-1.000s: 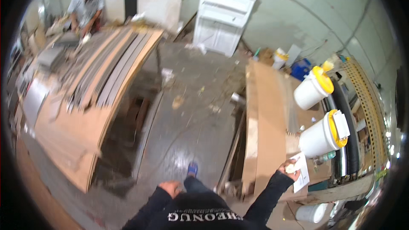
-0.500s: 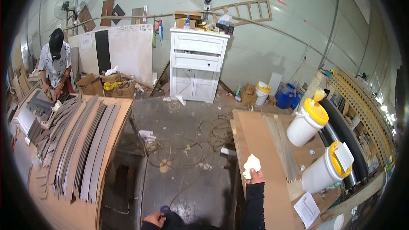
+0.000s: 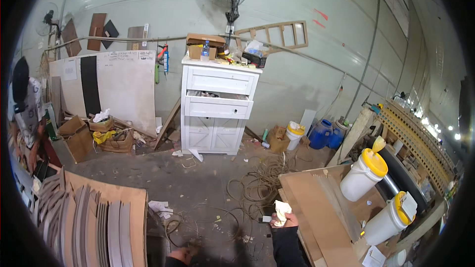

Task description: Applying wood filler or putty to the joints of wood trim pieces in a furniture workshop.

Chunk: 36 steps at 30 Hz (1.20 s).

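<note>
The right hand (image 3: 286, 220) has its grip closed around a crumpled pale cloth (image 3: 281, 211), held at the near left edge of the wooden tabletop (image 3: 316, 212). The left hand (image 3: 181, 255) hangs low by the bottom edge; its grip I cannot tell. Two white buckets with yellow lids (image 3: 363, 175) stand further right. A white cabinet (image 3: 217, 109) stands at the wall.

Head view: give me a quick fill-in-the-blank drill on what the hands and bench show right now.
1. The right hand grips a crumpled pale ____ at the edge of the wooden board.
2. The two white buckets on the bench have ____ lids.
3. The left hand holds ____.

Missing words: cloth; yellow; nothing
</note>
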Available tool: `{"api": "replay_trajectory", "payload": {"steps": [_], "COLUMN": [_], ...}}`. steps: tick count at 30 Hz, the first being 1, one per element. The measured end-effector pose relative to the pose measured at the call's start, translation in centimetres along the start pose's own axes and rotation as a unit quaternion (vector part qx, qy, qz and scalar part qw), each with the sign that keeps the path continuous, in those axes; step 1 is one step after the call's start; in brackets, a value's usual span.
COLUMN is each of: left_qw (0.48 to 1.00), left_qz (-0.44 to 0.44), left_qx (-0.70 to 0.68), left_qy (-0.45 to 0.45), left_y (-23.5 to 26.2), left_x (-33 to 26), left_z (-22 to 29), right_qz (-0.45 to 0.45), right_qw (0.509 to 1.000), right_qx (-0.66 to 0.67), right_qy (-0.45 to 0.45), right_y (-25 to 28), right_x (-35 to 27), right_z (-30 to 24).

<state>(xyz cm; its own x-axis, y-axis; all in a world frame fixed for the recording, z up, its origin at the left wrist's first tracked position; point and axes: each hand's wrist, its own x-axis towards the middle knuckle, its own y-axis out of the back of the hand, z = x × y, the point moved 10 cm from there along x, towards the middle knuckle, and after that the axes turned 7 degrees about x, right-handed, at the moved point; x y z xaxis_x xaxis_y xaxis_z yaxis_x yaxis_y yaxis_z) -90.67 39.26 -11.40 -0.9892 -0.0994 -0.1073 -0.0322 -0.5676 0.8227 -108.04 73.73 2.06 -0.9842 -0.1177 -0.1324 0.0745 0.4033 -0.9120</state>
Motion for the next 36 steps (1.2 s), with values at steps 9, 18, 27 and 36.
{"api": "replay_trajectory", "payload": {"steps": [9,18,27,36], "left_qw": [0.981,0.937,0.999,0.939], "left_qz": [-0.166,-0.234,0.009,0.201], "left_qx": [-0.008,-0.259,0.046,-0.270], "left_qy": [-0.095,0.018,-0.004,-0.068], "left_y": [-4.8,-10.9,7.5,17.9], "left_x": [19.8,37.4,53.0,67.2], "left_z": [-7.0,-6.1,2.5,4.0], "right_qz": [0.000,-0.290,-0.286,-0.122], "right_qw": [0.984,0.887,0.888,0.944], "right_qx": [0.168,0.272,0.258,0.248], "right_qy": [-0.053,-0.235,-0.251,-0.179], "right_y": [2.5,-1.1,-9.2,-8.1], "right_x": [8.1,29.3,47.8,56.3], "right_z": [4.3,8.8,6.4,5.9]}}
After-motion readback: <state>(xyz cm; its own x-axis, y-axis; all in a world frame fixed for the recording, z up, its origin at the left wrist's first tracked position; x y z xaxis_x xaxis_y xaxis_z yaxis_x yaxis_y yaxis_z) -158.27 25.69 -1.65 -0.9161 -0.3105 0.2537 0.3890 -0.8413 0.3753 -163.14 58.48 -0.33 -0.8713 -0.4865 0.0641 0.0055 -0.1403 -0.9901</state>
